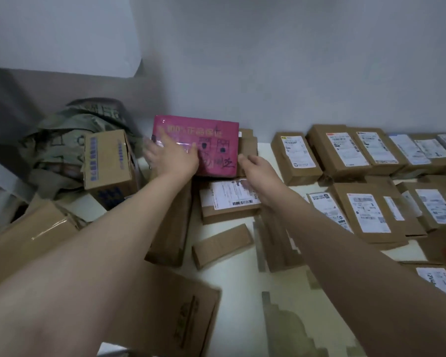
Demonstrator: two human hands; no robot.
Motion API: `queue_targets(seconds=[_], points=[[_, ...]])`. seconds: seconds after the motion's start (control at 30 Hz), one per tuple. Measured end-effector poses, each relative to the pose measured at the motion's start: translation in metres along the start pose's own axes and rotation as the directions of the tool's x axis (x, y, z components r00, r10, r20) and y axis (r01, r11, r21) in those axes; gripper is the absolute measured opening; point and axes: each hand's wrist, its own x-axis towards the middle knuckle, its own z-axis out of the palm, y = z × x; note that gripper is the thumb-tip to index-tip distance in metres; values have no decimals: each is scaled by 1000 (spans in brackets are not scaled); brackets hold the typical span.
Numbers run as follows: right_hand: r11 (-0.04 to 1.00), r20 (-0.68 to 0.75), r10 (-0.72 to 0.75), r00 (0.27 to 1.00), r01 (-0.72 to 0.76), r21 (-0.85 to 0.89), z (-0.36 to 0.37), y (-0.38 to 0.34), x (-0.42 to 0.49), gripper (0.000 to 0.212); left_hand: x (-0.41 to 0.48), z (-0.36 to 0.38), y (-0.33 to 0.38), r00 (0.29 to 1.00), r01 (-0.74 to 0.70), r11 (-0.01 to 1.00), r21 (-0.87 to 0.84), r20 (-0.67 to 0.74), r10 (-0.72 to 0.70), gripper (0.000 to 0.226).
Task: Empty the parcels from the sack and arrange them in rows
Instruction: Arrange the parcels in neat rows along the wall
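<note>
The pink parcel [195,148] bears yellow print reading "100% 正品保证" plus black handwriting too blurred to read. It stands tilted by the wall, atop brown parcels [229,199]. The left hand [174,159] lies spread flat on its face; the right hand [255,167] pinches its lower right edge. The sack [62,140] slumps left. White-labelled boxes [345,153] sit in rows to the right.

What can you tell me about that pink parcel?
The pink parcel is a flat rectangular box, glossy as if wrapped in clear tape, with yellow printed characters along its top and black handwriting across its face. It stands tilted on its lower edge atop a brown box, near the wall. The left hand lies flat on its face; the right hand is at its lower right corner.
</note>
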Motion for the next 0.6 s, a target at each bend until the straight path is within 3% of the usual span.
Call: queue_targets(seconds=[0.07, 0.13, 0.23, 0.3, 0.37, 0.43, 0.53, 0.6], points=[[994, 131, 72, 989, -83, 76, 5, -4, 9, 58, 13, 1, -3, 994, 100, 992, -77, 39, -97, 92], [974, 212, 96, 972, -135, 179, 13, -5, 14, 61, 15, 3, -4, 995, 102, 988, -115, 14, -101, 90], [885, 179, 60, 982, -135, 445, 9, -13, 8, 62, 0, 0, -5, 990, -6, 969, -248, -137, -29, 78], [771, 139, 41, 990, -119, 626, -10, -17, 5, 69, -15, -9, -4, 971, -87, 916, -392, -239, -10, 62], [700, 115, 47, 992, -114, 704, -34, -18, -1, 73, -30, -20, -4, 959, -101, 878, -468, -279, -39, 50], [715, 108, 63, 992, -121, 689, -57, -15, -12, 72, -42, -33, -8, 962, -69, 840, -537, -259, -86, 56], [752, 201, 37, 979, -160, 639, -86, -9, -35, 61, -50, -51, -8, 993, 2, 750, -662, -84, -77, 63], [783, 295, 11, 956, -191, 591, -99, -9, -53, 50, -53, -59, -5, 1000, 25, 800, -599, 29, -9, 67]])
